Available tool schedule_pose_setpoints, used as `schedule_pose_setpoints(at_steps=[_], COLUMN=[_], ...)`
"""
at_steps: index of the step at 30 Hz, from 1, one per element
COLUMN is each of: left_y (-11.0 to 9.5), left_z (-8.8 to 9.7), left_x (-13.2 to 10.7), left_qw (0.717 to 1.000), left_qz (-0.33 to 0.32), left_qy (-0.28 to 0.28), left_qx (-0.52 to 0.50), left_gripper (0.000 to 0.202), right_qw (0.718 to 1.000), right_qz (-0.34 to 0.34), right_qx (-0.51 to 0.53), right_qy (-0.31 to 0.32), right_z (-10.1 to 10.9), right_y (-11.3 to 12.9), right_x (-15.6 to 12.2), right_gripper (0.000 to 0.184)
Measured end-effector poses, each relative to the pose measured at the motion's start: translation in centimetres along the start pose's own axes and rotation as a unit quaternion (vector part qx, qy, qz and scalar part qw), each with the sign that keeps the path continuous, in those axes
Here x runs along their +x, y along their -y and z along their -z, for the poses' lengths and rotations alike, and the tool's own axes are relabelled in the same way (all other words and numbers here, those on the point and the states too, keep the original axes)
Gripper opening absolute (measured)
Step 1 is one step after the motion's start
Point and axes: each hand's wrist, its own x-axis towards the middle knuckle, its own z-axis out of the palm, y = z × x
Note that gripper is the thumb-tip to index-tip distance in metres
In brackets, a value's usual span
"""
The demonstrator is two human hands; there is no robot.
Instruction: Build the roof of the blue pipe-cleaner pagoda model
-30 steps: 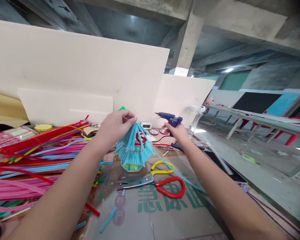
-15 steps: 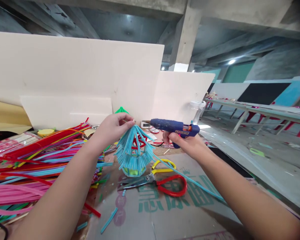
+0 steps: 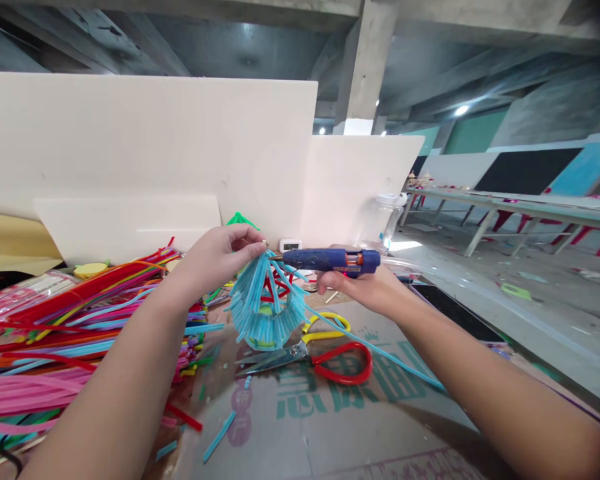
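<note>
My left hand (image 3: 220, 257) pinches the top of a small cone-shaped model made of light blue pipe cleaners (image 3: 265, 307), with red pieces inside and a green-yellow base. The model stands on the cardboard sheet (image 3: 340, 427). My right hand (image 3: 367, 290) grips a blue hot glue gun (image 3: 330, 260) held level, its nozzle pointing left and touching the model's top beside my left fingertips. A long blue pipe cleaner trails from the model to the right under my right forearm.
A big heap of coloured pipe cleaners (image 3: 70, 333) fills the left of the table. Red-handled scissors (image 3: 320, 360) and a yellow-handled tool (image 3: 330, 321) lie just in front of the model. White foam boards (image 3: 155, 153) stand behind. A clear jar (image 3: 387, 217) stands at the back right.
My right hand lifted the glue gun from the back of the table and swung it left and down until its nozzle reached the model's top. My left hand kept its pinch.
</note>
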Motion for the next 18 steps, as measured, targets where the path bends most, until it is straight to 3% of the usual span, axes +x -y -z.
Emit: schedule_pose_setpoints(at_steps=[9,18], left_y=[0.2,-0.06], left_z=[-0.12,-0.21], left_x=[0.12,0.12], left_qw=[1.0,1.0], left_qz=[0.001,0.004], left_qy=[-0.001,-0.007], left_qx=[-0.012,-0.005], left_gripper=[0.028,0.029], right_qw=[0.998,0.997], right_qz=[-0.025,-0.068], right_qx=[0.06,-0.039], right_qy=[0.025,0.015], right_z=[-0.29,-0.34], right_y=[0.21,0.0], right_x=[0.03,0.12], right_gripper=[0.037,0.036])
